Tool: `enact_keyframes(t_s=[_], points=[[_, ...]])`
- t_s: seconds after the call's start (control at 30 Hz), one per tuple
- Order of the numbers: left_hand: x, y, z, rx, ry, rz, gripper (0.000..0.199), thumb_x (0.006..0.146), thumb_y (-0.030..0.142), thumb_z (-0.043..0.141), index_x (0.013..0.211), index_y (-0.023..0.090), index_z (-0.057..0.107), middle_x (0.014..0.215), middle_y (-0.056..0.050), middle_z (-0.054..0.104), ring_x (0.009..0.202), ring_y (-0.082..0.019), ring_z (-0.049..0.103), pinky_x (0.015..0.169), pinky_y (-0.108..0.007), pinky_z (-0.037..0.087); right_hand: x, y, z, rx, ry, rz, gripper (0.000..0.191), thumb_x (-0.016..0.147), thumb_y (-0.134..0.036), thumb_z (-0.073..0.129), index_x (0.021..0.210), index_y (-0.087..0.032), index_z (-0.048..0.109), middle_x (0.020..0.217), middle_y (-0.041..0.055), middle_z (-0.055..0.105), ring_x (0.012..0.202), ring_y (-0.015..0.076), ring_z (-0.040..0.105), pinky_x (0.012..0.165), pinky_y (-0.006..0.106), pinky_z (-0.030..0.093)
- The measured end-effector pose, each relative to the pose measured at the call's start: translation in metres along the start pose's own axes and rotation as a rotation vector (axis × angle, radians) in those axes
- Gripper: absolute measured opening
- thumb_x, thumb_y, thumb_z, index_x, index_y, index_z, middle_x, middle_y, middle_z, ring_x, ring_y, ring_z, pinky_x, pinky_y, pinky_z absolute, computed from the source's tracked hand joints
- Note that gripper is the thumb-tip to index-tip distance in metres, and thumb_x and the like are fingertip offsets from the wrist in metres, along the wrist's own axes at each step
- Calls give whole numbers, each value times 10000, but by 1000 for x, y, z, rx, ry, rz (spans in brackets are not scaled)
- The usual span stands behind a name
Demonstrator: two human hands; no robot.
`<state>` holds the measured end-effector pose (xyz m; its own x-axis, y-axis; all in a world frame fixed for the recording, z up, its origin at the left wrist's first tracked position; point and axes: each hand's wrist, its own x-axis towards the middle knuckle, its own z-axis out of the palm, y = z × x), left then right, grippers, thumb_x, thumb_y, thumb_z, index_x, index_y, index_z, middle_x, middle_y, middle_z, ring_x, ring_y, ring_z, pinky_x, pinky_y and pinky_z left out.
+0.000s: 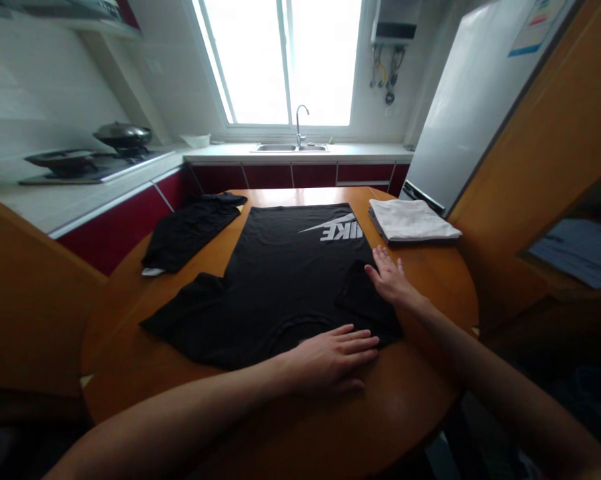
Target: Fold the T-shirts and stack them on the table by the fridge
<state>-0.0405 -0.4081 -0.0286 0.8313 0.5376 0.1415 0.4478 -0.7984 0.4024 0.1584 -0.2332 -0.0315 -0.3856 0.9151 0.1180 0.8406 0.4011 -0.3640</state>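
A black T-shirt (285, 267) with white lettering lies spread on the wooden table, its neckline towards me. Its left sleeve sticks out flat, while the right sleeve is folded inward over the shirt. My left hand (335, 357) rests palm down at the shirt's near edge beside the neckline, fingers spread. Against the folded right side lies my right hand (390, 277), its fingers also apart. Neither hand grips anything.
On the table (430, 293), a folded white and dark cloth stack (410, 221) sits at the back right and a crumpled black garment (193, 230) at the back left. Beyond are a counter with a sink (275, 147), a stove with pans (123, 135) and a fridge (468, 100).
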Motion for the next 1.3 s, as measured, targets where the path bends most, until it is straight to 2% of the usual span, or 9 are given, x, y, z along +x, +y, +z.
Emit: enact_keyframes(t_s=[0.2,0.3,0.47,0.6,0.9,1.0,1.1,1.2,1.3], points=[[0,2,-2,8,-2,-6,601,1017,460,478,1544,187,384,1604,-116,368,1503,-261,300,1253,-468,220,47,-9,-29,102,114,28,683,1036,-479,206,1577,-70,282,1660,174,188,1544,295,144,1220,582,144],[0,3,-3,27,-2,-8,594,1016,460,480,1534,180,403,1595,-120,385,1497,-268,313,1247,-471,242,52,-15,-8,83,129,35,668,1040,-448,205,1576,-55,273,1659,180,190,1545,283,137,1224,559,146],[-1,7,-4,104,-24,-8,571,1031,493,429,1515,191,434,1593,-100,396,1493,-260,326,1253,-444,222,37,-20,36,-38,-63,-17,688,1034,-496,288,1573,-70,288,1656,187,196,1545,297,125,1222,575,87],[-1,9,-9,156,23,-13,587,1017,552,428,1487,204,474,1573,-90,432,1486,-272,340,1247,-452,222,31,-23,34,-43,32,-24,683,1039,-475,265,1571,-47,282,1653,201,196,1545,308,121,1219,587,95],[-1,1,-10,272,90,-351,668,1013,614,361,1485,151,456,1597,-159,372,1507,-298,284,1227,-503,240,30,-20,24,106,159,-79,620,1025,-429,298,1501,-55,430,1615,199,317,1526,309,212,1217,570,161],[-3,-2,-34,294,155,-404,598,1021,583,384,1475,205,476,1593,-113,399,1496,-282,314,1217,-491,268,30,-16,28,140,181,-98,611,1018,-432,311,1468,-53,478,1600,209,344,1516,320,240,1211,570,190],[-23,-14,-81,316,291,-584,517,1025,521,433,1445,230,515,1507,-81,523,1403,-239,465,1182,-415,346,31,-13,28,182,214,-118,611,1009,-449,328,1442,-57,510,1581,218,377,1500,336,277,1198,588,215],[-71,-34,-129,332,452,-852,476,1023,468,453,1416,218,551,1446,-71,586,1323,-212,550,1125,-324,408,31,-12,25,217,244,-136,605,1002,-478,339,1400,-79,559,1550,218,427,1480,352,316,1185,610,237],[-141,-51,-149,365,545,-1231,485,1009,455,458,1370,162,598,1411,-119,612,1308,-253,568,1115,-343,409,29,-13,23,243,266,-164,596,996,-495,350,1349,-89,606,1514,224,472,1456,367,358,1170,613,274]])
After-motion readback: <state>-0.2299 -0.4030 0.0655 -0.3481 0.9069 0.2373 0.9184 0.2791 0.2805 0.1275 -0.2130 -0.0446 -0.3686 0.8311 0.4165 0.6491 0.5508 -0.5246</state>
